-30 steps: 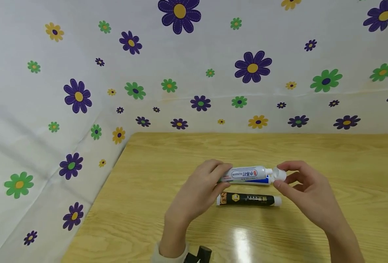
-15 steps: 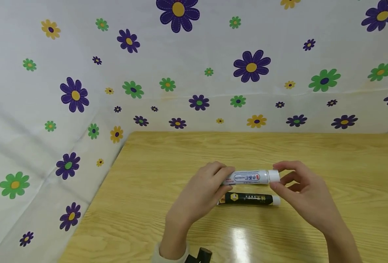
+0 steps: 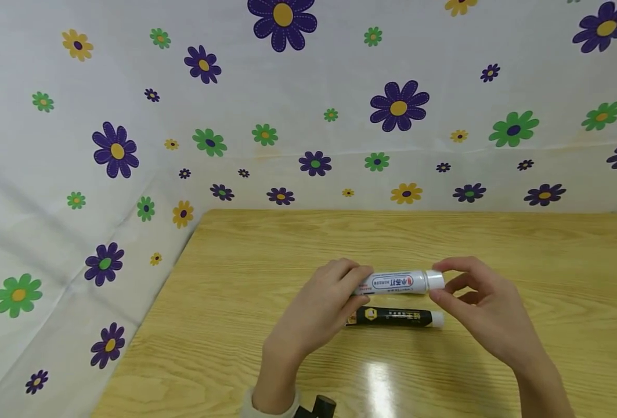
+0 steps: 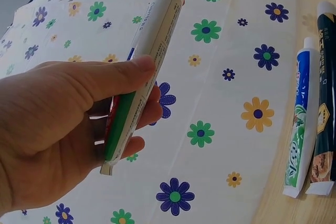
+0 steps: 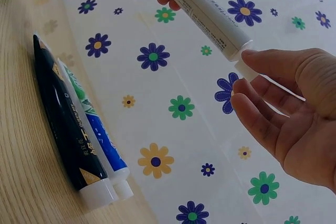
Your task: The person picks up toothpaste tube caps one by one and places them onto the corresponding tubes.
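A white toothpaste tube (image 3: 398, 283) is held level above the table in my left hand (image 3: 316, 310), thumb on one side and fingers on the other. At its right end sits a white cap (image 3: 436, 280), pinched between the thumb and fingertips of my right hand (image 3: 488, 307). Below lies a black toothpaste tube (image 3: 399, 317) with a white cap. Beside the black one, a blue and green toothpaste tube (image 4: 300, 124) with a narrow white tip rests on the table; the held tube hides it in the head view.
The wooden table (image 3: 245, 255) ends at a white flowered cloth (image 3: 287, 128) that rises behind it and on the left. A black device (image 3: 321, 406) sits at my left wrist, near the bottom of the head view.
A second ago the cap was tilted off the tube's white nozzle. It has since come onto the nozzle, and the held tube has dropped slightly, covering the blue and green one.
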{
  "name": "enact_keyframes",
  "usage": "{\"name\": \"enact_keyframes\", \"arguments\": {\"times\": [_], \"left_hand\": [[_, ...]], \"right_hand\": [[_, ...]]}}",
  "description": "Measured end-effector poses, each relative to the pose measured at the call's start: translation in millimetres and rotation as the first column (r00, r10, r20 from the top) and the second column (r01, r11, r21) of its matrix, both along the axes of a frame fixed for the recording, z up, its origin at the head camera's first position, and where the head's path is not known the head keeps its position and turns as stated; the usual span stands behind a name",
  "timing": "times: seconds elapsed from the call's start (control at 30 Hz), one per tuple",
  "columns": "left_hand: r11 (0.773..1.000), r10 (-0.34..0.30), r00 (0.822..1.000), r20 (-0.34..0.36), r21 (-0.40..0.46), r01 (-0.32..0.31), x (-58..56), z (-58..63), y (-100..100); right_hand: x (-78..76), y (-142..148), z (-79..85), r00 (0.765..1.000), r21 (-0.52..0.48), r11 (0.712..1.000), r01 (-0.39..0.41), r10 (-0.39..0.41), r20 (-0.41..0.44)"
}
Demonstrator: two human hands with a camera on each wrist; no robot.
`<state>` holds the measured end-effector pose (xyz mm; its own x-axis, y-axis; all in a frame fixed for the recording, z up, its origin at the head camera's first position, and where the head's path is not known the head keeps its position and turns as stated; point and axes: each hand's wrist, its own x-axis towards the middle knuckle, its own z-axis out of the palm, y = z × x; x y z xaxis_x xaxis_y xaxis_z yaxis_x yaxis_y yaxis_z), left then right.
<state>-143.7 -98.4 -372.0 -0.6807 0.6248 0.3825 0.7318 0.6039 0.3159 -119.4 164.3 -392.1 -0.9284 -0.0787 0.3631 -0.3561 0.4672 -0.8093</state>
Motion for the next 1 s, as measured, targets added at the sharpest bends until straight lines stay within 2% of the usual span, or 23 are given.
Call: {"name": "enact_keyframes", "arguments": {"times": [0.3, 0.53, 0.63, 0.77, 0.87, 1.0], "left_hand": [[1.0, -0.022, 1.0, 0.021, 0.015, 0.022, -0.3, 0.0, 1], [1.0, -0.025, 0.995, 0.091, 0.021, 0.023, 0.1, -0.1, 0], [0.999, -0.04, 0.991, 0.13, 0.042, 0.035, 0.7, 0.0, 0], [0.992, -0.091, 0.976, 0.197, 0.106, 0.071, 2.1, 0.4, -2], [0.983, -0.136, 0.957, 0.255, 0.151, 0.1, 2.8, 0.7, -3], [0.977, -0.169, 0.937, 0.305, 0.175, 0.119, 2.8, 1.4, -3]], "right_hand": [[-0.8, 4, 2.9, 1.0, -0.02, 1.0, -0.02, 0.02, -0.013], [1.8, 10, 5.3, 0.998, -0.048, 0.998, -0.031, 0.033, 0.055], [2.2, 13, 5.0, 0.997, -0.058, 0.997, -0.046, 0.049, 0.053], [2.1, 15, 4.1, 0.997, -0.089, 0.993, -0.08, 0.08, -0.004], [2.7, 16, 4.5, 0.994, -0.104, 0.989, -0.102, 0.099, -0.035], [3.6, 17, 6.0, 0.994, -0.093, 0.99, -0.104, 0.102, -0.029]]}}
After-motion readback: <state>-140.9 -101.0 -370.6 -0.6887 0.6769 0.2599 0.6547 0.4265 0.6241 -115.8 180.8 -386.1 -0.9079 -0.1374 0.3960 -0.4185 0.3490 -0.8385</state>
